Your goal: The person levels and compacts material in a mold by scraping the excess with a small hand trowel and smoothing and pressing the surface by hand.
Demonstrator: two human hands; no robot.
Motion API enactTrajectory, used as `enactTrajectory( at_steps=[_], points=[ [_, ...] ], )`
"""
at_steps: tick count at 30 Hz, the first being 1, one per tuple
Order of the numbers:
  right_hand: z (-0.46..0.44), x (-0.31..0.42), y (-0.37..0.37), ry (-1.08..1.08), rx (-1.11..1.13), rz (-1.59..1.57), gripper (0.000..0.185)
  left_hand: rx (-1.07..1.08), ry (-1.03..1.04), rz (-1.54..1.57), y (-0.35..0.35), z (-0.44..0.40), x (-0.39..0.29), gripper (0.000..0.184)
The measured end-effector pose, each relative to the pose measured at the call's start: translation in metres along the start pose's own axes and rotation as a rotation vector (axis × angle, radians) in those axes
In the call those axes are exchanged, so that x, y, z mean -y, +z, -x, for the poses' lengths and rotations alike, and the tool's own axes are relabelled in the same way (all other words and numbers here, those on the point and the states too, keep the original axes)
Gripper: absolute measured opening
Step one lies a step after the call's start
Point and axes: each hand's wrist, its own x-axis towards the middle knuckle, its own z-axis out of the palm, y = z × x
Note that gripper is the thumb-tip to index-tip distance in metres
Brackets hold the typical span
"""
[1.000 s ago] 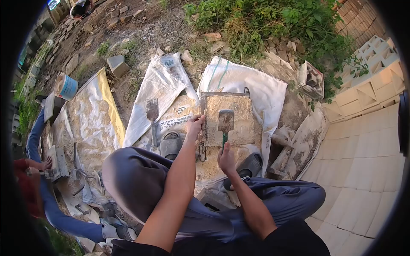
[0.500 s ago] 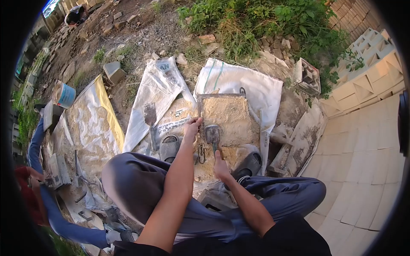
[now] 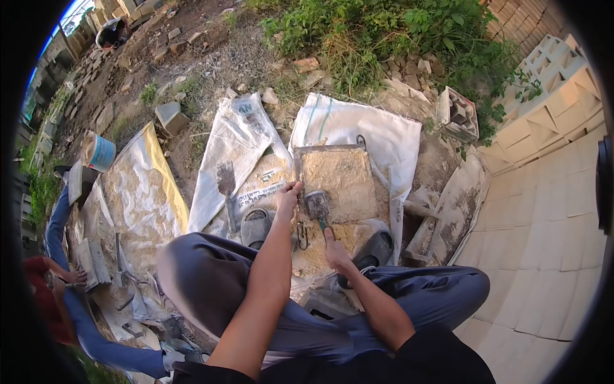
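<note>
A square metal mould (image 3: 298, 168) filled with sandy mix lies in front of me on white sacks (image 3: 358, 121). My left hand (image 3: 288, 197) has its fingers closed on the mould's left edge. In my right hand (image 3: 336, 248) is the green handle of a small trowel (image 3: 317, 206), whose blade rests over the mould's lower left part. A metal loop (image 3: 302, 235) sticks out below the mould. My sandaled feet are on either side, with a grey sandal (image 3: 256, 226) at the left.
A second trowel (image 3: 226, 179) lies on a sack to the left. Further left are a sand-covered sheet (image 3: 141, 185), a bucket (image 3: 99, 152) and a co-worker's hand (image 3: 75, 276). Stacked pale blocks (image 3: 543, 217) line the right side; a concrete block (image 3: 171, 118) stands beyond the sacks.
The trowel has moved from over the middle of the mould to its lower left part, and its blade has tilted. My left hand stays at the mould's left edge.
</note>
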Motion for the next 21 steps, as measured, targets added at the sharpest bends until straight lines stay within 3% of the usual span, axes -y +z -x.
enactTrajectory(
  at_steps=[1,4,6,7,9,12,17,21],
  points=[
    [0.008,0.015,-0.003,0.066,0.054,-0.091,0.089,-0.037,-0.019,-0.027,-0.002,0.001,-0.005,0.016],
    [0.054,0.051,-0.04,-0.007,0.033,-0.116,0.079,0.01,-0.016,0.02,-0.002,0.003,-0.003,0.018],
    [0.077,0.071,-0.05,-0.355,-0.096,-0.151,0.064,-0.034,-0.016,0.019,0.0,0.01,-0.008,0.017],
    [0.086,0.073,-0.044,-0.344,-0.085,-0.151,0.064,-0.042,-0.028,0.014,-0.002,0.009,-0.007,0.017],
    [0.096,0.08,-0.034,-0.556,-0.28,-0.273,0.051,-0.021,-0.03,0.063,-0.002,0.007,-0.007,0.016],
    [0.065,0.029,0.017,-0.497,-0.287,-0.21,0.047,-0.025,-0.032,0.024,-0.003,0.008,-0.007,0.016],
    [0.084,0.068,-0.023,-0.392,-0.273,-0.145,0.053,-0.031,-0.07,0.047,0.0,0.013,-0.015,0.015],
    [0.101,0.099,-0.038,-0.529,-0.365,-0.266,0.052,0.049,-0.051,0.009,-0.006,0.009,-0.009,0.016]
  ],
)
